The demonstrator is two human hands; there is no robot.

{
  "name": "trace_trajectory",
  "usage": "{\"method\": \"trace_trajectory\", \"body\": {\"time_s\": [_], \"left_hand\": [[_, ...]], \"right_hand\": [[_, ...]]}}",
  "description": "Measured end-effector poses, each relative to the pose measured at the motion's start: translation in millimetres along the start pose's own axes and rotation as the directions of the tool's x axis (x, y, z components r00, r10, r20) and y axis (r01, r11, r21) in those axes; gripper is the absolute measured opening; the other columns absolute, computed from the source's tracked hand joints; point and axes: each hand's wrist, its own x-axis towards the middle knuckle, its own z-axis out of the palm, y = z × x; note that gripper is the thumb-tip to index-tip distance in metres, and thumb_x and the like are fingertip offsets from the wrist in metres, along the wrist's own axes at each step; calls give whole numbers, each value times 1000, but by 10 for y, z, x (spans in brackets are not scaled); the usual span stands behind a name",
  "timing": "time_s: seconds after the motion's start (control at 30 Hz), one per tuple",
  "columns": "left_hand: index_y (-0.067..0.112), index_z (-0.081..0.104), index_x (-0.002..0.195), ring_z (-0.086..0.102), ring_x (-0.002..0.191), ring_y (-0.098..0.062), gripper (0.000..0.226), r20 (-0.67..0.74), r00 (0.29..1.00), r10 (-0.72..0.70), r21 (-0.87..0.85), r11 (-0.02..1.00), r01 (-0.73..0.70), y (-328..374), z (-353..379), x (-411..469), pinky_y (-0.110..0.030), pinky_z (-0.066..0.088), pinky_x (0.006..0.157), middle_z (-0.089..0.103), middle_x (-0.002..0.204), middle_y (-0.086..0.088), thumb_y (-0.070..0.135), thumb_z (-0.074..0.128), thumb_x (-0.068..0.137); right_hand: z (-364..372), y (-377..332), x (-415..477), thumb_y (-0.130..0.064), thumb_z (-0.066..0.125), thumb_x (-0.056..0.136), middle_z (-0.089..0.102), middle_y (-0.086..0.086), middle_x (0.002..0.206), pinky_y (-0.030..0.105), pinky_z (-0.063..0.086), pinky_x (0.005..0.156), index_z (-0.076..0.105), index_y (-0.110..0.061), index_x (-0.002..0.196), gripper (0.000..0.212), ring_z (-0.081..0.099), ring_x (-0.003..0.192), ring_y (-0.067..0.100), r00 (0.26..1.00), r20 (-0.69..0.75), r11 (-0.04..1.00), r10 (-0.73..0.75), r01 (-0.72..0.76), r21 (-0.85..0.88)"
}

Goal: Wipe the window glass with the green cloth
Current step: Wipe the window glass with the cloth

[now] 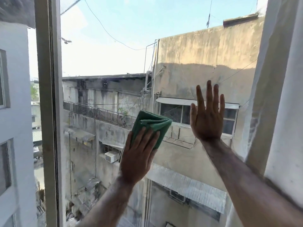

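Note:
The window glass fills the middle of the head view, with buildings and sky behind it. A folded green cloth lies flat against the pane near its centre. My left hand presses on the cloth's lower half, fingers spread over it. To the right, my right hand rests flat on the glass, fingers apart and pointing up, holding nothing. The two hands are about a hand's width apart.
A pale vertical window frame bounds the pane on the left. A white wall or reveal stands at the right edge, close to my right forearm. The lower glass looks hazy and smeared.

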Motion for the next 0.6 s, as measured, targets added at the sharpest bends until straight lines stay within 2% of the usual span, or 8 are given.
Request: {"method": "trace_trajectory", "body": {"time_s": [0.1, 0.2, 0.27, 0.37, 0.43, 0.5, 0.53, 0.6], "left_hand": [[18, 35, 161, 23, 160, -30, 59, -103, 971, -215, -65, 976, 209, 197, -61, 773, -61, 28, 125, 27, 171, -6, 41, 47, 108], [18, 32, 162, 22, 160, -29, 58, -146, 952, -270, -99, 961, 258, 420, -42, 1240, -60, 25, 127, 28, 171, -5, 43, 37, 110], [17, 31, 163, 21, 160, -30, 58, -150, 973, -176, -72, 983, 167, 482, 23, 1141, -60, 24, 127, 26, 172, -5, 42, 37, 111], [19, 29, 163, 20, 161, -29, 61, -45, 994, 95, -64, 993, -98, 446, 86, 530, -60, 27, 127, 20, 173, -5, 42, 45, 109], [18, 32, 162, 21, 160, -30, 62, 11, 992, 124, -44, 991, -123, 211, 111, -15, -60, 31, 126, 20, 172, -7, 40, 50, 107], [11, 33, 161, 22, 160, -35, 59, 1, 1000, -18, -13, 1000, 18, -245, 48, -310, -63, 31, 125, 24, 171, -14, 36, 48, 109], [7, 33, 160, 23, 159, -39, 57, -20, 991, -134, 4, 991, 134, -502, 0, -324, -65, 31, 124, 24, 170, -18, 33, 43, 110], [4, 26, 162, 19, 160, -39, 58, -74, 914, -398, 10, 917, 400, -959, -127, -75, -64, 26, 126, 21, 171, -22, 32, 34, 112]], "right_hand": [[-5, 14, -11, -37, 32, 116, 21, 16, 179, 58, 20, 135, 28, -19, 170, 57, 16, 168, 35, 1000, 19, 1000, -8, 8, 0], [14, 19, -14, -37, 29, 116, 22, 16, 179, 57, 20, 136, 29, -19, 170, 56, 18, 168, 35, 1000, 6, 1000, -16, 16, 9], [25, 46, -10, -37, 29, 116, 23, 16, 178, 58, 21, 135, 29, -19, 169, 56, 19, 167, 35, 1000, -1, 1000, -21, 21, -2], [40, 66, -4, -36, 30, 115, 24, 17, 178, 59, 23, 134, 29, -19, 170, 57, 19, 167, 35, 1000, -13, 1000, -25, 25, -17], [31, 58, -30, -35, 32, 115, 24, 16, 178, 59, 23, 134, 29, -19, 170, 57, 19, 167, 35, 1000, -9, 1000, -18, 18, -3], [23, 45, -30, -36, 31, 115, 23, 16, 178, 59, 22, 134, 29, -19, 170, 57, 18, 168, 35, 1000, -7, 1000, -12, 12, 6], [24, 39, -24, -36, 30, 115, 23, 16, 179, 59, 21, 134, 29, -19, 170, 57, 18, 168, 34, 1000, -3, 1000, -12, 12, 13], [27, 25, -25, -35, 31, 115, 22, 16, 179, 58, 21, 135, 28, -19, 170, 57, 17, 168, 34, 1000, 2, 1000, -10, 10, 18]]}}
